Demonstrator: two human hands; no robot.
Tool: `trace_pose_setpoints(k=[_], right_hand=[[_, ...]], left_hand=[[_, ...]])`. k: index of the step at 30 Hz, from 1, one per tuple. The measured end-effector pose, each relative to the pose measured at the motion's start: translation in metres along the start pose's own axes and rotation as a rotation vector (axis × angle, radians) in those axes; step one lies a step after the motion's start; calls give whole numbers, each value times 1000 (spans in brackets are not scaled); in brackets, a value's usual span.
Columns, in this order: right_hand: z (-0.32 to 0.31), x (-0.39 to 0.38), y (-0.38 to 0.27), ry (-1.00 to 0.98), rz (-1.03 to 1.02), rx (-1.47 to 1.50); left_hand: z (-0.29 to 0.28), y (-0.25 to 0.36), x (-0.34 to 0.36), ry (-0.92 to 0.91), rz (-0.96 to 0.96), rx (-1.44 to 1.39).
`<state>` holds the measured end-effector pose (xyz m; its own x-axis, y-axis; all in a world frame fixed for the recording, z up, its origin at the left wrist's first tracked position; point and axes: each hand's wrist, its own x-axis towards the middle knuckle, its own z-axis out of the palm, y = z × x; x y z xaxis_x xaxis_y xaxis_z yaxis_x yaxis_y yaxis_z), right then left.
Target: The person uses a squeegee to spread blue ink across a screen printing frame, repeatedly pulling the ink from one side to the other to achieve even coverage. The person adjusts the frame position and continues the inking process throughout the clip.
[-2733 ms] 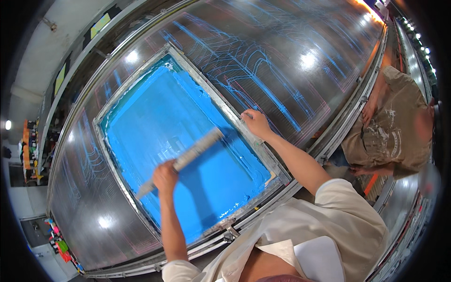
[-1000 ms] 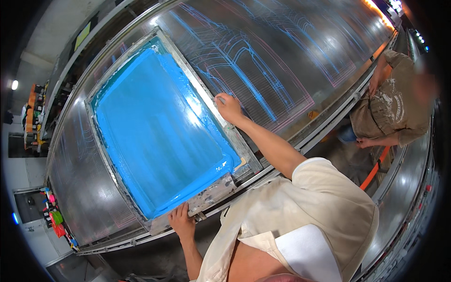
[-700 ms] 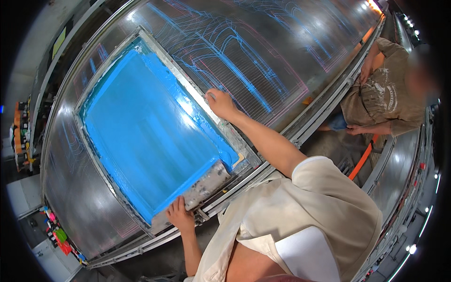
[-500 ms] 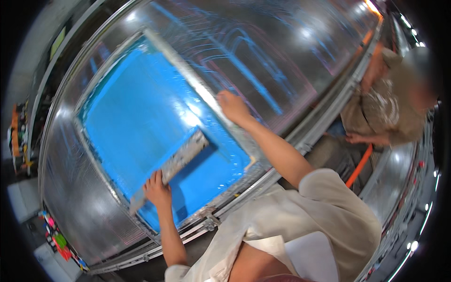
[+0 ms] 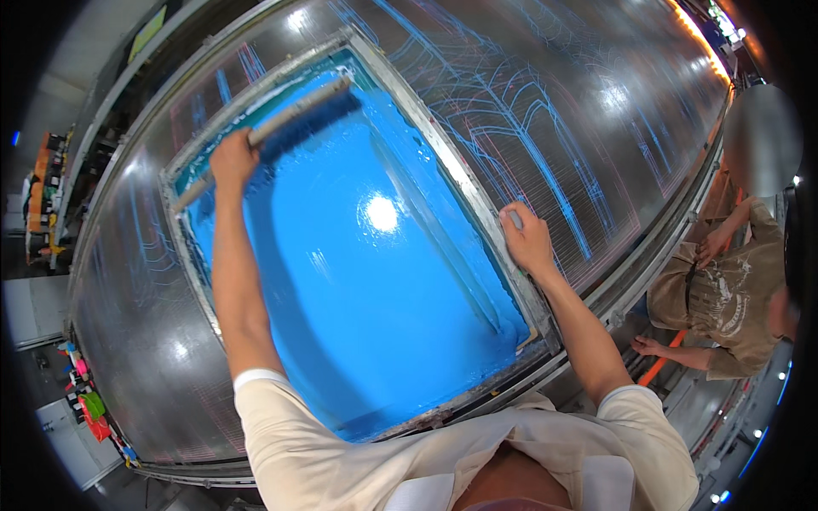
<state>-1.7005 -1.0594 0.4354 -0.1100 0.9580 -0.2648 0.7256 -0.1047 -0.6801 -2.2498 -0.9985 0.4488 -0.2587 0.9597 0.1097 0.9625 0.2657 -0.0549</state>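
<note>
Bright blue ink (image 5: 358, 281) covers the inside of a screen-printing frame (image 5: 423, 128). My left hand (image 5: 233, 159) grips a long squeegee (image 5: 298, 109), which lies across the far end of the ink. Its handle is light and worn, and its blade edge is hidden in the ink and shadow. Along the frame's right rail, my right hand (image 5: 528, 244) is closed at the outer edge, its fingers curled; their contact with the rail is partly hidden. A ridge of ink runs lengthwise along the right side of the screen.
The frame rests on a long dark table (image 5: 588, 111) bearing blue and pink printed line patterns. A metal rail (image 5: 596, 319) follows the table's near right edge. Beyond it, another person (image 5: 724, 289) in a brown shirt stands at the right. Colourful items (image 5: 94, 409) lie off the left end.
My left hand has carried the squeegee from the near part of the screen to its far end. The right hand stays beside the same rail. The whole view has shifted.
</note>
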Motion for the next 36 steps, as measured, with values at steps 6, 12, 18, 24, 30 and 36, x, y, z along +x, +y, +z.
trace_pose_setpoints(k=[6,12,18,24,30,36], right_hand=[[-9,-13,4,39,46,14],[-5,1,-9,-46,80,-44],[-12,-2,10,-22,8,109],[1,-1,30,-8,-59,244],[-32,-21,11,-175,-46,327],[-17,-27,27,-136,-214,416]], left_hand=[[2,22,33,-179,16,-46],[-27,32,-65,-212,8,30],[-76,129,-283,-208,87,-216],[-140,220,-497,-325,105,-216],[-163,233,-510,-373,74,-257],[-164,232,-503,-405,120,-244]])
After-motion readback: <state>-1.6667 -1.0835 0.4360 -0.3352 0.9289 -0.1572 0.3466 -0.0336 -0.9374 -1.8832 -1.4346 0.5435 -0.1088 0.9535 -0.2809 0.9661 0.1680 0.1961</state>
